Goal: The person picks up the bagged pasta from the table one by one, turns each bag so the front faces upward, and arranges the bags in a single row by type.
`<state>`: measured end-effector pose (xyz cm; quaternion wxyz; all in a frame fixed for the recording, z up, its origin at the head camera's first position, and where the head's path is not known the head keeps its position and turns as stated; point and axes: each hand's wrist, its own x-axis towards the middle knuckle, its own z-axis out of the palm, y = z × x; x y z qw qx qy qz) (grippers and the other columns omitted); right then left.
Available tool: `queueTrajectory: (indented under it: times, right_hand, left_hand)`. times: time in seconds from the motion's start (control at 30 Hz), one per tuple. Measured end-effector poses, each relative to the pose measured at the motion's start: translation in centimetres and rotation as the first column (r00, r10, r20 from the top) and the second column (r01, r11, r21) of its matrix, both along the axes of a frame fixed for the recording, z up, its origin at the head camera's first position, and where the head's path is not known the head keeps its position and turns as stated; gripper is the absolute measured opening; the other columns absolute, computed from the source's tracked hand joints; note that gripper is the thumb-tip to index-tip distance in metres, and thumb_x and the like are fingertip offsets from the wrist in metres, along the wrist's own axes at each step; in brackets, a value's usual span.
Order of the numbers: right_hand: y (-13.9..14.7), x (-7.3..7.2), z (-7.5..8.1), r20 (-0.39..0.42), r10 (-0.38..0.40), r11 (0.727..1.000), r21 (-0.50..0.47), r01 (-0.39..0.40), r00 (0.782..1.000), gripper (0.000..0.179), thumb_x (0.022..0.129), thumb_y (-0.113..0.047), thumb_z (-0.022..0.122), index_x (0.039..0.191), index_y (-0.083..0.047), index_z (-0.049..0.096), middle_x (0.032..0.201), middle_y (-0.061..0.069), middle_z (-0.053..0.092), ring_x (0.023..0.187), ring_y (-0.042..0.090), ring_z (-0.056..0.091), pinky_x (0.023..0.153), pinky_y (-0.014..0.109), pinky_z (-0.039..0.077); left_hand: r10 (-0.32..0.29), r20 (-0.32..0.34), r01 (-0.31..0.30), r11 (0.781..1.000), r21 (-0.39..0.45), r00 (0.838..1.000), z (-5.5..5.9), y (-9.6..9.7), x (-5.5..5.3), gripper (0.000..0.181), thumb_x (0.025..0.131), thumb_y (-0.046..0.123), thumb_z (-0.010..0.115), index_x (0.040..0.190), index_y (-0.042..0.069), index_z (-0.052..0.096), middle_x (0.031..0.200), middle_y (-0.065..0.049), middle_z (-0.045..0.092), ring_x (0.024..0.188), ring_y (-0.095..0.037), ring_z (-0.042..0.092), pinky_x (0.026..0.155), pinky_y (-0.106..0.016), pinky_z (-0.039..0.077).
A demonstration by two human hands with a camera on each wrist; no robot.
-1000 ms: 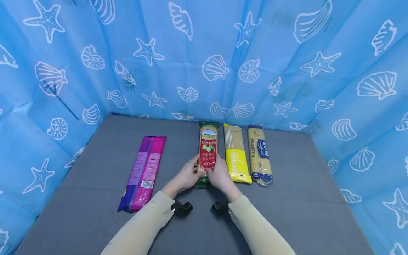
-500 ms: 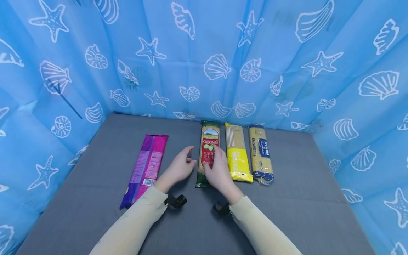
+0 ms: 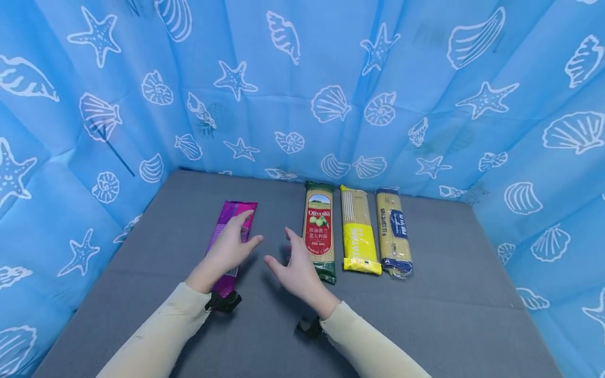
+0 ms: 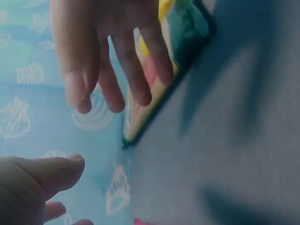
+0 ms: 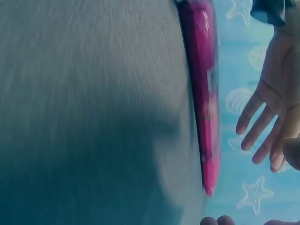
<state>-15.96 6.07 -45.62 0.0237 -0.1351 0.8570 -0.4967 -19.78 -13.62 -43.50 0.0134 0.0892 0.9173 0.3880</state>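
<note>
My left hand [image 3: 228,251] hovers over the pink and purple packet [image 3: 246,223], fingers spread, covering much of it in the head view. My right hand [image 3: 298,270] is in the air between that packet and the green-ended Olivoilà spaghetti pack [image 3: 319,226], thumb apart from the fingers. Neither hand holds anything. In the right wrist view the pink packet [image 5: 204,93] lies on the cloth, with the left hand [image 5: 272,103] apart from it. The left wrist view shows the spaghetti pack's green end [image 4: 187,33] behind the right hand's fingers.
Right of the Olivoilà pack lie a yellow spaghetti pack [image 3: 360,231] and a blue-ended spaghetti pack [image 3: 394,233], side by side. All rest on a grey cloth-covered table [image 3: 449,315]. A blue shell-print curtain [image 3: 302,79] encloses the back and sides.
Both hands have let go of the Olivoilà pack and moved left. The left hand is now over the pink packet; the right has come off the spaghetti. The head view has shifted slightly.
</note>
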Motion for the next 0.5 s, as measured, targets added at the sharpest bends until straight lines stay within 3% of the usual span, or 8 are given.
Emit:
queueTrajectory:
  times: [0.5]
  right_hand:
    - [-5.4,1.7,-1.7,0.124,0.065,0.998,0.014,-0.067,0.990,0.085,0.087,-0.041,0.071,0.152,-0.010,0.026,0.139,0.011,0.044,0.116,0.021,0.052,0.091,0.038,0.049]
  left_hand:
    - [0.101,0.104,-0.092,0.992,-0.088,0.989,-1.2,-5.2,-0.5,0.078,0.092,0.036,0.066,0.152,0.007,0.026,0.146,-0.027,0.032,0.132,-0.048,0.031,0.097,-0.068,0.034]
